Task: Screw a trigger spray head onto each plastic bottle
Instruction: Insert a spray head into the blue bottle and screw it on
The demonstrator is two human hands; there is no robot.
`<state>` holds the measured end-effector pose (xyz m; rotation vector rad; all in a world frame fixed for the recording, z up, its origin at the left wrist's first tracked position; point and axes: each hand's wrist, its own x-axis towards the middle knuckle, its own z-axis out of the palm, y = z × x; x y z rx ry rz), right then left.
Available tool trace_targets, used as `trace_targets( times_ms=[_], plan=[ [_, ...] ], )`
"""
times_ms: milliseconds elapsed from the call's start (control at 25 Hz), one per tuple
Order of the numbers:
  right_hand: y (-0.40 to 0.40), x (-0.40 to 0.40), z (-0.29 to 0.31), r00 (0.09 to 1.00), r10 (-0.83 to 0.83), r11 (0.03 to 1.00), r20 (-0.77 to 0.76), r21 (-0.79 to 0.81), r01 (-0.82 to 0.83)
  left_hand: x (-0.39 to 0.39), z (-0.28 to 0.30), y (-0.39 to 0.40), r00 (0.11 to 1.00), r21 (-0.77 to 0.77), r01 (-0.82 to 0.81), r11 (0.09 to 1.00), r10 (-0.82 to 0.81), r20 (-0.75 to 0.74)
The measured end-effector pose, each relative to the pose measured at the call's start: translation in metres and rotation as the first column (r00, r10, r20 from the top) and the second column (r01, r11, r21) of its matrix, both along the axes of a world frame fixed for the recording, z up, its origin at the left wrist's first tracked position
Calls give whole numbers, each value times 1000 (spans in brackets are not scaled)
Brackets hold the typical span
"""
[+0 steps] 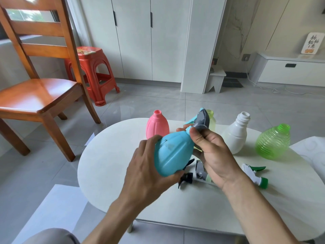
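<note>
My left hand (146, 166) grips the body of a light blue bottle (173, 152), held tilted above the white table (109, 155). A grey and blue trigger spray head (202, 120) sits on the bottle's neck, and my right hand (212, 154) pinches its collar. Open-necked bottles stand at the table's far side: pink (157, 125), pale yellow-green (212, 120) partly hidden behind the spray head, white (236, 136) and ribbed green (272, 141). Loose spray heads lie near the front: black (186, 176), grey (200, 170) and white-green (255, 175).
A wooden chair (35, 92) stands left of the table, with a red plastic stool (93, 71) behind it. White cabinets line the far wall. White paper (313, 152) lies at the table's right edge. My knee (52, 236) shows at the bottom left.
</note>
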<state>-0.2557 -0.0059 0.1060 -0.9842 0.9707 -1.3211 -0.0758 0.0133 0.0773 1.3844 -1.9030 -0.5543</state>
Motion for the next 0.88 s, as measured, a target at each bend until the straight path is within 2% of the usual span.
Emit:
trace_targets(
  times_ms=[40,80,160,200,280,320,400,440,480,520,600,680,880],
  plan=[
    [0,-1,1,1000,6,1000,11,-2,-6,1,0,-1,994,73,53,996,-46,-98],
    [0,-3,3,999,29,1000,29,-12,-28,2,3,-4,952,216,157,964,-89,-294],
    [2,-8,7,994,92,995,65,-51,-89,10,9,-9,778,388,417,822,-102,-620],
    [2,-9,9,991,115,992,69,-67,-110,13,10,-11,731,406,499,766,-120,-672],
    [3,-10,9,992,119,991,48,-65,-115,11,9,-8,728,390,528,754,-166,-665],
    [2,-8,8,994,104,993,28,-55,-103,7,7,-6,774,384,464,798,-155,-614],
    [1,-4,4,998,67,997,3,-32,-67,0,3,-4,906,317,221,922,-73,-418],
    [1,-3,3,998,57,998,2,-28,-57,-1,2,-4,929,267,159,950,-53,-366],
    [1,-3,3,998,56,998,5,-34,-56,1,2,-5,920,268,185,946,-71,-385],
    [1,-3,4,998,66,997,14,-48,-65,4,3,-7,877,309,269,912,-100,-470],
    [2,-5,6,992,113,991,48,-76,-109,13,9,-11,787,385,455,803,-161,-595],
    [3,-6,7,990,141,987,31,-88,-138,15,12,-11,774,398,518,757,-217,-595],
    [3,-3,3,994,90,994,-65,-56,-93,9,6,-8,880,336,346,876,-179,-440]
  ],
)
